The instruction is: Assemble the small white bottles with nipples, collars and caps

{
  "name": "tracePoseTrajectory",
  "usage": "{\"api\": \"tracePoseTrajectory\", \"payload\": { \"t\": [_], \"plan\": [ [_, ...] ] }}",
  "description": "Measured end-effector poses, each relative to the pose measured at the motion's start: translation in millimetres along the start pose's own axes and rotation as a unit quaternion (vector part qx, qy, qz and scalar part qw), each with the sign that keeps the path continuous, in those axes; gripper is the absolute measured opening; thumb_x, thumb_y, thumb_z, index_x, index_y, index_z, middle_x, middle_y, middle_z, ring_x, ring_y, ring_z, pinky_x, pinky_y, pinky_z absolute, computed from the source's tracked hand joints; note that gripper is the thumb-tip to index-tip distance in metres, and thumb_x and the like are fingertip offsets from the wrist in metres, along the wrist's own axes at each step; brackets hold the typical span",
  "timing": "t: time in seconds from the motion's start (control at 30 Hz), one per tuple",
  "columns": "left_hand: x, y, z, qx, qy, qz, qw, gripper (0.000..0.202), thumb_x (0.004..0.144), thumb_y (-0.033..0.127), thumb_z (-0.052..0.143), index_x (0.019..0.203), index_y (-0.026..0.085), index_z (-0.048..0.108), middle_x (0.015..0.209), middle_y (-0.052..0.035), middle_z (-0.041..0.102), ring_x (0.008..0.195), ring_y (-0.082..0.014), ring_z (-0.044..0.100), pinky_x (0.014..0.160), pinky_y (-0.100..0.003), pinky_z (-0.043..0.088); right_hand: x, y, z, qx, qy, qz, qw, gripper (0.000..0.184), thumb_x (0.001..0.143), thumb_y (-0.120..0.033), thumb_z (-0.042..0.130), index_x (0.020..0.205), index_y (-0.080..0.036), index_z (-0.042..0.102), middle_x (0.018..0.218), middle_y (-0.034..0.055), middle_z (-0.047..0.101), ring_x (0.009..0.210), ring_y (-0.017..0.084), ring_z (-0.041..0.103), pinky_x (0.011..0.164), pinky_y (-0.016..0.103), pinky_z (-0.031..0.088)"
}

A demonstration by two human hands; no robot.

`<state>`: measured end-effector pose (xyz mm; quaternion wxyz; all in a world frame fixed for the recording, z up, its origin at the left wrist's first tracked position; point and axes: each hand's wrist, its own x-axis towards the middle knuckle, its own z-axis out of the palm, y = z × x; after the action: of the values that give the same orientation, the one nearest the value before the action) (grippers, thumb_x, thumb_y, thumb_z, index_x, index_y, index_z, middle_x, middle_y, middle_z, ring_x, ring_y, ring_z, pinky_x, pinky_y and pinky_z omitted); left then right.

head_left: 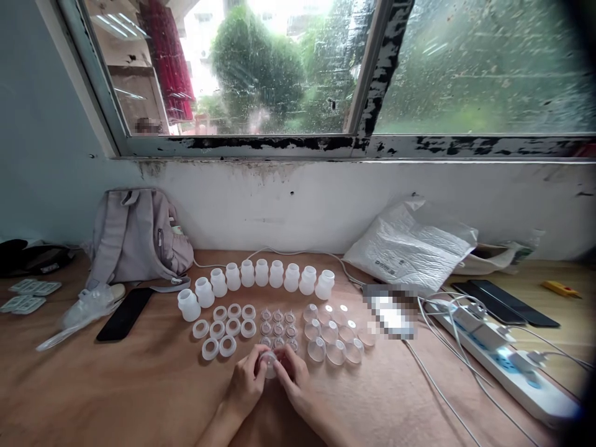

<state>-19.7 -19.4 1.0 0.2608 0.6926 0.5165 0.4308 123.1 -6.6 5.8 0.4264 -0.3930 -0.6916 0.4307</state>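
Observation:
My left hand and my right hand meet at the front of the table, fingers closed on opposite sides of a translucent bottle collar ring. The fingers partly cover it, and whether a nipple sits inside is hard to see. Just beyond my hands, clear silicone nipples stand in short rows. White screw rings lie flat to their left. Clear dome caps are grouped on the right. Behind these, small frosted bottles stand upright and uncapped in a curved row.
A grey backpack leans at the back left, near a black phone-like slab and a plastic bag. To the right are a silver mailer bag, a blurred lit device, a power strip with trailing cables, and a yellow cutter.

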Motion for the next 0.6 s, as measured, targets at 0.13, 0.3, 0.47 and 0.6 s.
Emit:
{"api": "tracePoseTrajectory", "payload": {
  "t": [0.13, 0.3, 0.47, 0.6],
  "plan": [
    [4, -9, 3.2, -0.141, -0.008, -0.098, 0.985, 0.029, 0.087, 0.038, 0.030, 0.101, 0.019, 0.045, 0.069, -0.0008, 0.059, 0.045, -0.0096, 0.054, 0.042, -0.019, 0.040, 0, 0, -1, 0.066, -0.001, 0.042, 0.997, 0.022, 0.086, -0.034, 0.038, 0.100, -0.019, 0.048, 0.071, -0.0003, 0.051, 0.052, 0.010, 0.045, 0.048, 0.021, 0.039],
    [4, -16, 8.0, -0.274, -0.053, -0.136, 0.951, 0.038, 0.083, 0.049, 0.033, 0.103, 0.018, 0.040, 0.056, 0.0041, 0.051, 0.032, -0.0053, 0.039, 0.031, -0.016, 0.025, 3, 5, 3, 0.036, -0.008, 0.020, 0.999, 0.019, 0.084, -0.034, 0.042, 0.088, -0.018, 0.052, 0.063, -0.0007, 0.052, 0.054, 0.011, 0.047, 0.052, 0.022, 0.039],
    [4, -11, 4.0, -0.287, -0.061, -0.144, 0.945, 0.043, 0.084, 0.052, 0.023, 0.103, 0.018, 0.041, 0.059, 0.0022, 0.051, 0.035, -0.0055, 0.040, 0.033, -0.017, 0.024, 2, 4, 4, -0.014, 0.003, -0.006, 1.000, 0.022, 0.085, -0.035, 0.042, 0.073, -0.018, 0.049, 0.062, -0.0007, 0.052, 0.055, 0.012, 0.046, 0.054, 0.022, 0.037],
    [3, -7, 2.4, -0.234, -0.050, -0.135, 0.962, 0.038, 0.084, 0.051, 0.029, 0.094, 0.018, 0.045, 0.056, 0.0045, 0.046, 0.034, -0.0047, 0.035, 0.034, -0.017, 0.024, 0, 6, 4, -0.053, 0.011, -0.030, 0.998, 0.022, 0.084, -0.033, 0.043, 0.070, -0.018, 0.049, 0.062, -0.0009, 0.052, 0.055, 0.011, 0.045, 0.053, 0.022, 0.036]
  ]
}}
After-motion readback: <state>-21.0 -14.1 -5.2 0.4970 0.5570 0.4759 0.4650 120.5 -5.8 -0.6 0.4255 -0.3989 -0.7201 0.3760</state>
